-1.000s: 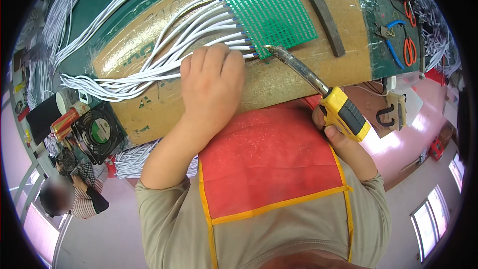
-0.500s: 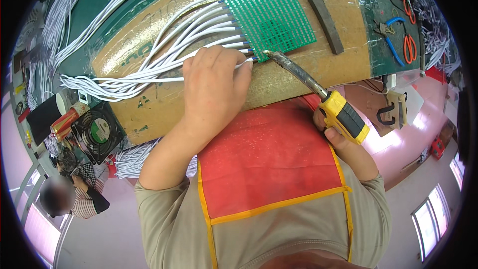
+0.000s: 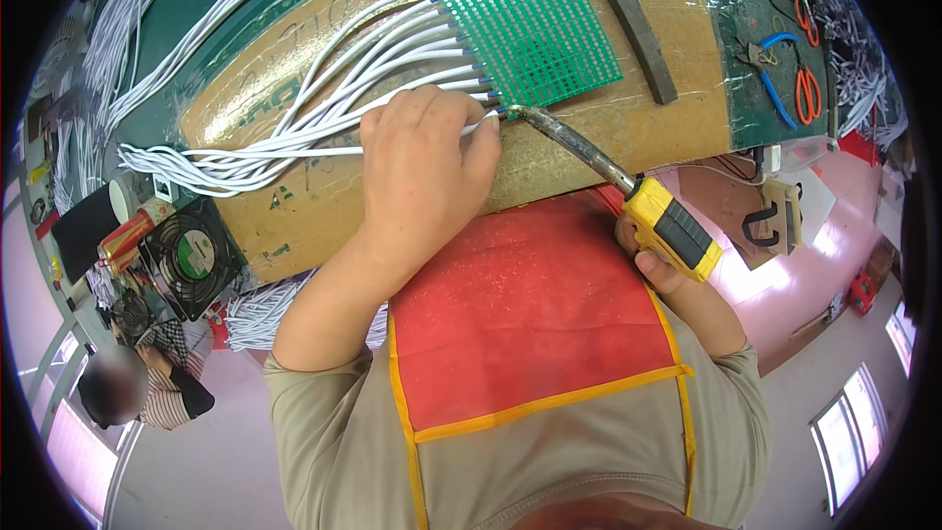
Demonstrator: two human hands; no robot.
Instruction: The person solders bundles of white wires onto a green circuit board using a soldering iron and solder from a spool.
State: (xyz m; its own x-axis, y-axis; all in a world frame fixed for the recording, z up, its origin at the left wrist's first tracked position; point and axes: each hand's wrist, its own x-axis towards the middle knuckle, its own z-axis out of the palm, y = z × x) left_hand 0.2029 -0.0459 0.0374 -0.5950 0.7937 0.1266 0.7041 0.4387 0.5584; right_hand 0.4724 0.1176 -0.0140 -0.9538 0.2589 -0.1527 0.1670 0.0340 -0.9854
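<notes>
A green circuit board panel [image 3: 530, 25] lies on a brown cardboard sheet [image 3: 579, 137]. White cables [image 3: 388, 61] run from its left edge, their thin blue-tipped ends at the board. My left hand [image 3: 427, 157] is closed on the end of the nearest white cable, holding it at the board's lower left corner. In my right hand [image 3: 655, 255] is a yellow and black soldering iron [image 3: 672, 226]; its handle hides some of the fingers. The iron's tip meets the cable end at that same corner.
Dark metal bars [image 3: 628, 25] lie on the cardboard by the board. Blue-handled pliers [image 3: 775, 79] and orange-handled scissors [image 3: 807, 96] are at the right. A black fan [image 3: 191, 260] stands at the table's left edge; another person [image 3: 147, 388] sits beyond it.
The soldering iron has moved slightly left and down, its tip shifting from the board's edge to the cable end. My left hand has barely moved.
</notes>
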